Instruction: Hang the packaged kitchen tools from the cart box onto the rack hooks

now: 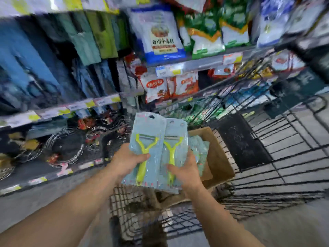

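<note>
Two light-blue carded packs, each with a lime-green peeler, are held up side by side above the cart. My left hand grips the left peeler pack with the thumb across its front. My right hand grips the right peeler pack low on the card. Behind them an open cardboard box sits in the wire cart, with more blue packs showing inside. The rack's hooks cannot be made out in the blurred shelves.
The black wire shopping cart fills the right and lower middle. Store shelves on the left hold wire strainers and hanging cloths. Bagged foods fill the shelves ahead. The picture is motion-blurred.
</note>
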Motion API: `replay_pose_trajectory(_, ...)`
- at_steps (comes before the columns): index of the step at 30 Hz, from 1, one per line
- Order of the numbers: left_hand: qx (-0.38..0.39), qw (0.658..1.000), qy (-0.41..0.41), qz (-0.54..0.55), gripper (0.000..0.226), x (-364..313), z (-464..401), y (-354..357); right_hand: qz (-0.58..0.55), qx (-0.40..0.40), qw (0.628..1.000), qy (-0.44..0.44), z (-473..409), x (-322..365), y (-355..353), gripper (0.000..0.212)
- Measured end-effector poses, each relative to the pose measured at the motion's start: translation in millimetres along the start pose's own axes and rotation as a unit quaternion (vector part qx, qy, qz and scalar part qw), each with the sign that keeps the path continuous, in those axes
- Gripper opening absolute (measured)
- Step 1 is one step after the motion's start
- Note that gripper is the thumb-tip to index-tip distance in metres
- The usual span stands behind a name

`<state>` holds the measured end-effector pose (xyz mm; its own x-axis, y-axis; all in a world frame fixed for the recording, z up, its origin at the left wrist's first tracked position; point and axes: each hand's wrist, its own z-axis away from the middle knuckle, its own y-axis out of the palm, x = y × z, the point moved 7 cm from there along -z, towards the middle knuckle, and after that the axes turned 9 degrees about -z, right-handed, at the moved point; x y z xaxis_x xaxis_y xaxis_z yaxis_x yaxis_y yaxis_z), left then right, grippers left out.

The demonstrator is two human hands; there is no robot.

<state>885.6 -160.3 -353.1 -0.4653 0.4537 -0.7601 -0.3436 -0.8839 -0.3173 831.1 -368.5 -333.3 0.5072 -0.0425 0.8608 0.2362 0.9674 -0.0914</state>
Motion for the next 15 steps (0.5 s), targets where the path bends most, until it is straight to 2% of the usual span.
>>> replay_pose_trajectory(2, -0.016, 1.0, 0.023, 0.009, 0.034, 9, 35, -50, 0.017, 0.011, 0.999, -0.037, 44, 25, 43, 0.054)
replay_pose_trajectory(5, -0.039, 0.998, 0.051, 0.023, 0.035, 39, 102, -145, 0.038, 0.026, 0.995, -0.086, 100, 33, 129, 0.056)
replay_pose_trajectory(7, -0.089, 0.993, 0.059, 0.045, 0.04, 65, 161, -225, 0.061, 0.064, 0.989, -0.119, 139, 41, 210, 0.064)
replay_pose_trajectory(10, -0.197, 0.972, 0.067, 0.108, 0.02, 110, 252, -353, 0.076, 0.15, 0.97, -0.175, 193, 68, 349, 0.068)
replay_pose_trajectory(13, -0.31, 0.937, 0.059, 0.15, 0.046, 161, 339, -469, 0.087, 0.229, 0.938, -0.244, 264, 103, 480, 0.062)
replay_pose_trajectory(15, -0.365, 0.91, 0.06, 0.187, 0.062, 203, 383, -536, 0.091, 0.279, 0.917, -0.27, 312, 121, 555, 0.068)
